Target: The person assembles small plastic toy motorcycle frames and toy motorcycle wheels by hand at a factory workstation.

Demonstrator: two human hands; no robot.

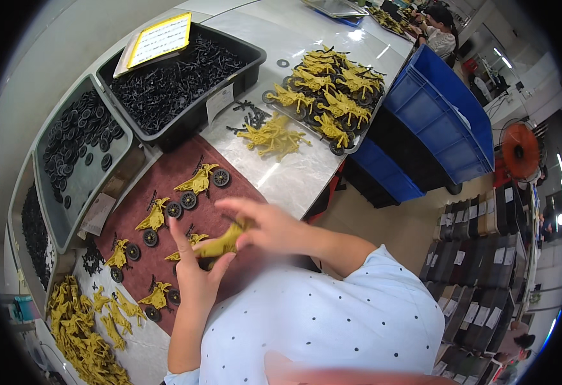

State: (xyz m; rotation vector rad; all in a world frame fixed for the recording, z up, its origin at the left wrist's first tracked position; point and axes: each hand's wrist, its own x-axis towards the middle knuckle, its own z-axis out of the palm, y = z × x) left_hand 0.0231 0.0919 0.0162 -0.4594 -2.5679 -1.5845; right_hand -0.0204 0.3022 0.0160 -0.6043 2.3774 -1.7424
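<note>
At the far left, a bin of small black parts (34, 237) is partly lost to the dark rim, which also cuts off the heap of yellow pieces (79, 333) below. A card (160, 40) hides one corner of the black bin (252, 69). On the maroon mat (242, 186), one yellow assembly (194, 239) is mostly covered by the left hand (197, 277). That hand's thumb and fingers hold a yellow piece (222, 246) over the mat, hiding its lower end; its shape is smeared. The right hand (271, 230), blurred, meets the piece's upper end; I cannot tell whether its fingers grip it. Farther right on the worktop (294, 176), crowded wheeled assemblies (332, 96) conceal most of their tray (372, 122).
</note>
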